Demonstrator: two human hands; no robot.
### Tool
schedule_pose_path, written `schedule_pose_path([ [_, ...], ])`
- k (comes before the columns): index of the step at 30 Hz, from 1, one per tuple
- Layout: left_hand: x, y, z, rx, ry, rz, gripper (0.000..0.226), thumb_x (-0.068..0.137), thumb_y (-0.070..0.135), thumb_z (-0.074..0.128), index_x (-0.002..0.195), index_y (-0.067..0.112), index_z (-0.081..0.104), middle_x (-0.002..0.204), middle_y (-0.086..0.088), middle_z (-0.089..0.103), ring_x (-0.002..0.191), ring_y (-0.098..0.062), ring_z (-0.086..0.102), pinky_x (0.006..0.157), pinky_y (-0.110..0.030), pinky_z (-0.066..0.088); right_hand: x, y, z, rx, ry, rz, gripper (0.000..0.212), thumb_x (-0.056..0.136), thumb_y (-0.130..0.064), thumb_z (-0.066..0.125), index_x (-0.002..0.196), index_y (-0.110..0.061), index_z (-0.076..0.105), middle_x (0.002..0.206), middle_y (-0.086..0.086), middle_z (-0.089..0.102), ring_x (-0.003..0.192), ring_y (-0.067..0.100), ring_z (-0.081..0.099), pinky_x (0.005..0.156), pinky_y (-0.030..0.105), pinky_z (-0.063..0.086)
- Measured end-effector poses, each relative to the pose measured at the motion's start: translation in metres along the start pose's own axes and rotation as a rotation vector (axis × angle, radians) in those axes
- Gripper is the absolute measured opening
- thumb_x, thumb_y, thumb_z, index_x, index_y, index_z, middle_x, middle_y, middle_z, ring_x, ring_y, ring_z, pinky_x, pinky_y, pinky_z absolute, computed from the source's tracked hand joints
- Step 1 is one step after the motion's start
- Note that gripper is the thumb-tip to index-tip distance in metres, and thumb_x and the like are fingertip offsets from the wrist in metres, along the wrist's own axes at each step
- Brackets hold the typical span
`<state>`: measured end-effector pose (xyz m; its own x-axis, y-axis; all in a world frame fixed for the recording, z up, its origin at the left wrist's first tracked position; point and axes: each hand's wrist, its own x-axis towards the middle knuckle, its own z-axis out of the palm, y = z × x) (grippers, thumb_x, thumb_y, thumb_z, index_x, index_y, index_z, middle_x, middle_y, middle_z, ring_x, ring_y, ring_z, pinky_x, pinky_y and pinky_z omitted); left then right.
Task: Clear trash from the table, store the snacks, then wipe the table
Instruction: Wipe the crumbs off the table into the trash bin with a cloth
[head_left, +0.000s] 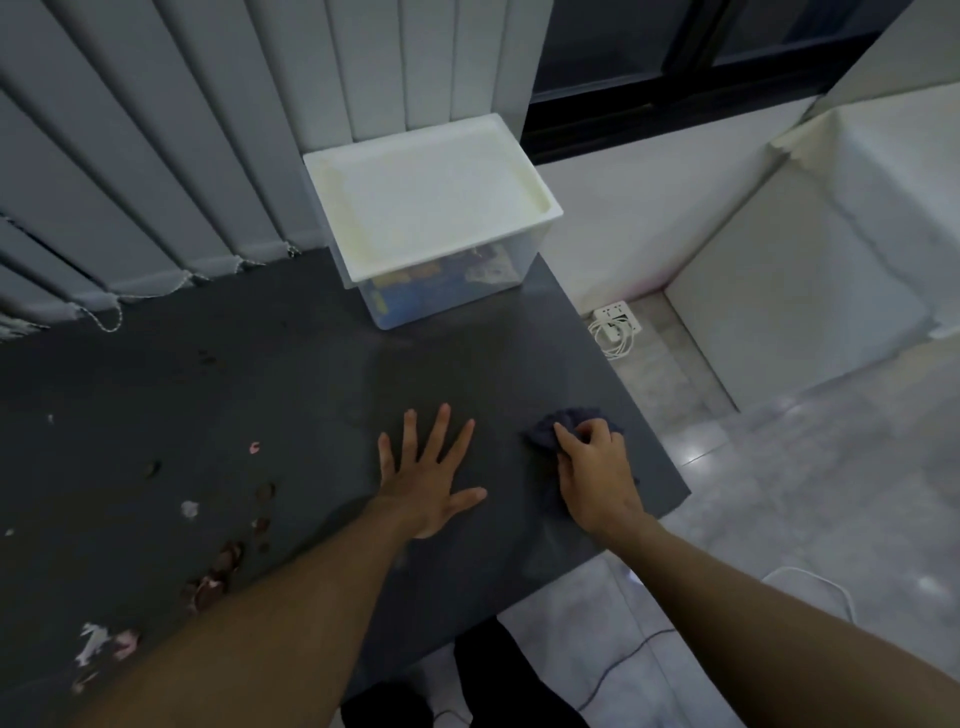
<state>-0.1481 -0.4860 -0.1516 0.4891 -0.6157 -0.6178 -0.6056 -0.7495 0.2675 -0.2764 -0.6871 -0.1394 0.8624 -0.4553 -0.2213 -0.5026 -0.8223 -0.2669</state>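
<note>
I am wiping the dark table (311, 374) with a dark blue cloth (569, 422), which is lying bunched near the table's right edge, right of centre in the frame. My right hand (592, 478) is gripping it, fingers curled over the top and pressing it down. My left hand (426, 478) is lying flat on the tabletop just left of it, fingers spread wide, bracing me.

The lidded storage box (431, 208) is standing at the far edge, upper centre, with snack packets (415, 291) showing through its clear wall, so storing looks done. Reddish-brown smears and crumbs (218, 571) and pale paper scraps (104, 642) are sitting at the lower left.

To do this well, I judge I should be flattening the cloth for fuller contact, drawing overlapping strokes leftward, and gathering the scraps into a pile rather than scattering them off the edge.
</note>
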Motion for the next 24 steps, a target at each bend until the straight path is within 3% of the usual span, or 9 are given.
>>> schedule_pose_path([
  [3,-0.009,-0.013,-0.002,0.041,0.093,0.04,0.079,0.1,0.064,0.03,0.156,0.036,-0.019,0.161,0.007,-0.035,0.15,-0.027,-0.029,0.123,-0.051,-0.01,0.006,-0.018,0.003,0.025,-0.02,-0.113,0.031,0.102,-0.027,0.047,0.132,-0.024,0.057,0.122,0.005,0.046,0.104,0.022,0.04,0.085,0.026,0.035],
  [7,-0.029,-0.041,-0.006,0.036,0.216,-0.01,0.069,0.107,0.047,0.029,0.16,0.028,-0.011,0.167,0.0,-0.019,0.155,-0.023,-0.014,0.127,-0.041,0.002,0.013,-0.059,0.013,0.082,-0.058,-0.223,0.034,0.102,-0.025,0.049,0.134,-0.02,0.057,0.118,0.007,0.047,0.103,0.029,0.045,0.087,0.031,0.04],
  [17,-0.092,-0.116,-0.01,-0.064,0.306,-0.296,0.061,0.109,0.039,0.019,0.16,0.024,-0.01,0.168,-0.002,-0.016,0.155,-0.023,-0.014,0.127,-0.041,-0.002,0.006,-0.18,0.044,0.082,-0.297,-0.458,0.046,0.099,-0.037,0.055,0.142,-0.021,0.051,0.126,0.003,0.042,0.12,0.024,0.039,0.104,0.037,0.042],
  [24,-0.126,-0.133,-0.012,-0.197,0.32,-0.394,0.063,0.108,0.044,0.022,0.161,0.024,-0.006,0.169,-0.001,-0.011,0.156,-0.024,-0.009,0.126,-0.043,-0.001,0.015,-0.202,0.022,-0.15,-0.395,-0.497,0.062,0.092,-0.064,0.047,0.145,-0.032,0.045,0.138,0.0,0.036,0.134,0.024,0.031,0.099,0.044,0.049],
])
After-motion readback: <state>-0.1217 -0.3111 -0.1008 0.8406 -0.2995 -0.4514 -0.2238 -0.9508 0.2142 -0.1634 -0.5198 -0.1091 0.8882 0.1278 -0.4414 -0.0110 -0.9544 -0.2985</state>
